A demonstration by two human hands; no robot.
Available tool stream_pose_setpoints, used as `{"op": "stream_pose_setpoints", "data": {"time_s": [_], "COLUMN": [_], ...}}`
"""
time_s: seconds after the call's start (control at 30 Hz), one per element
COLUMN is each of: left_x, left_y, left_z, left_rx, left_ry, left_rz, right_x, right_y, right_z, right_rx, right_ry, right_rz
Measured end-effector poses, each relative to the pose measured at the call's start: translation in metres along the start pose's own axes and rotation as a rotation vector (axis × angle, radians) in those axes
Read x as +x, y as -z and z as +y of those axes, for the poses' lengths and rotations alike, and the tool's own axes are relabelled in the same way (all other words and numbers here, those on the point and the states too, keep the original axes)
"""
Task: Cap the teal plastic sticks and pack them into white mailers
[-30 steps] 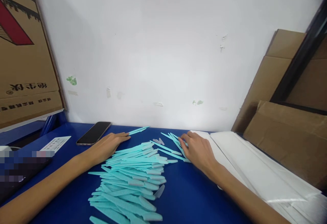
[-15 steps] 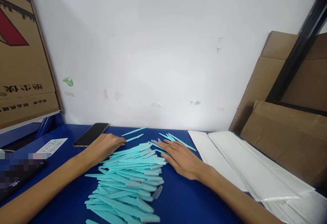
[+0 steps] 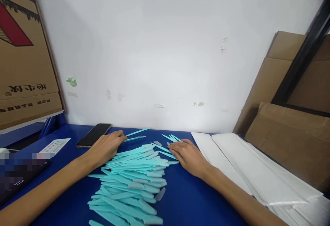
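Observation:
A loose row of turquoise eyebrow razors [image 3: 129, 181], several layers deep, lies on the blue table between my hands. Beyond its far left end, my left hand [image 3: 112, 145] is closed, its fingertips at the ends of two slim razors [image 3: 136, 138] that point right. Right of the row, my right hand [image 3: 189, 157] has its fingers bent and drawn together on the tabletop. Several razors [image 3: 165, 147] reach toward or under those fingers; what the fingertips pinch is hidden. Small translucent pieces [image 3: 157, 143] lie by the right fingertips, and another clear piece [image 3: 160, 194] rests beside the row.
A phone [image 3: 94, 135] lies behind my left forearm, near a white printed card [image 3: 56, 147]. At the left edge is a dark device [image 3: 23, 184], partly blurred. White flat packets [image 3: 232, 160] are stacked on the right. Cardboard [image 3: 288, 140] leans behind them; a printed carton [image 3: 28, 64] stands left.
My right hand has moved slightly right, its outstretched fingers now bent together, uncovering razors and a clear piece. My left fingers have shifted slightly back and up against the two razors.

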State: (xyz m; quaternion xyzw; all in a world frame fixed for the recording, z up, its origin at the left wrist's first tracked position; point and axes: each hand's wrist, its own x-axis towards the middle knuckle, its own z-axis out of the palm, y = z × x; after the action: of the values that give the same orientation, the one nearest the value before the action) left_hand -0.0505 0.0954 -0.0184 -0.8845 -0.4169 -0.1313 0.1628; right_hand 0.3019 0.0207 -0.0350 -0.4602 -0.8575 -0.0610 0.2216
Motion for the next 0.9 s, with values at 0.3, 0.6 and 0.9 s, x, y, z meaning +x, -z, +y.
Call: {"op": "stream_pose_setpoints", "data": {"time_s": [0.3,0.6,0.9], "left_x": [0.000,-0.003,-0.004], "left_y": [0.022,0.019,0.021], "left_z": [0.024,0.040,0.038], "left_rx": [-0.017,-0.099,-0.072], "left_ry": [0.036,-0.027,-0.113], "left_rz": [0.130,0.192,0.326], "right_x": [0.002,0.002,0.000], "right_y": [-0.002,-0.002,0.007], "right_z": [0.001,-0.001,-0.003], "right_rx": [-0.015,-0.083,-0.131], "right_ry": [-0.015,-0.019,0.020], "right_rz": [0.020,0.080,0.212]}}
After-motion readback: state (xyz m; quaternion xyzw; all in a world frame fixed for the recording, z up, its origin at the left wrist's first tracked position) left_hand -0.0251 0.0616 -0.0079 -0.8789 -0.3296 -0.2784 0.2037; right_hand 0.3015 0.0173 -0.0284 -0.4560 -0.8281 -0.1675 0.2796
